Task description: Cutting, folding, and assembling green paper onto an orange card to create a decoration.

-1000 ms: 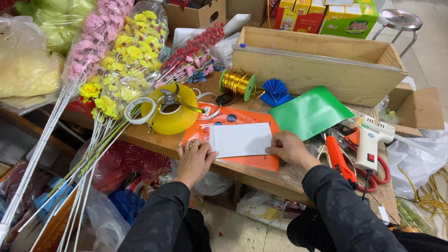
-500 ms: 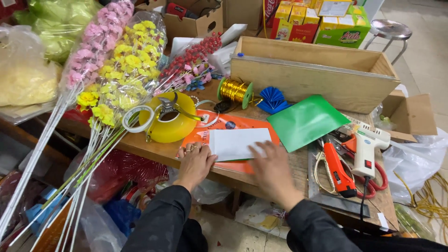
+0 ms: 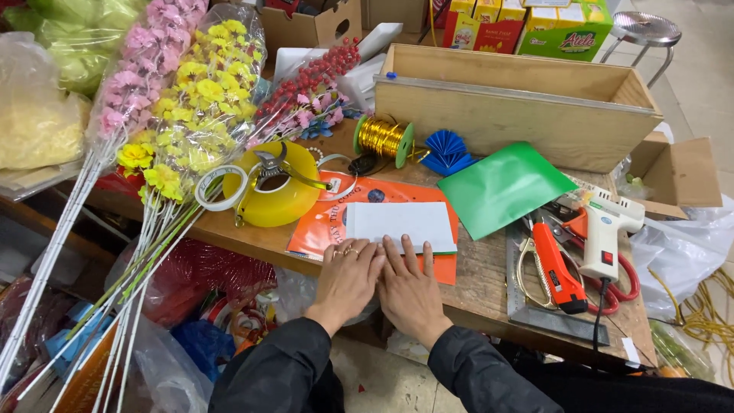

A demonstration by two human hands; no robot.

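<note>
My left hand (image 3: 345,277) and my right hand (image 3: 408,284) lie flat side by side at the near edge of a wooden table (image 3: 489,275). Their fingertips press the near edge of a folded white paper (image 3: 401,226). That paper rests on an orange sheet (image 3: 325,222). Both hands are palm down with fingers slightly spread, and neither grips anything. A ring shows on my left hand.
A green sheet (image 3: 505,187) lies to the right, by a white glue gun (image 3: 604,229), an orange cutter (image 3: 556,268) and red scissors (image 3: 627,279). To the left are a yellow tape roll (image 3: 271,203), a white tape ring (image 3: 220,187) and wrapped artificial flowers (image 3: 183,107). A gold wire spool (image 3: 382,138), a blue paper fan (image 3: 446,151) and a wooden box (image 3: 520,99) stand behind.
My right hand has moved left from the paper's right edge and now lies beside my left hand at the paper's near edge. The camera has come closer.
</note>
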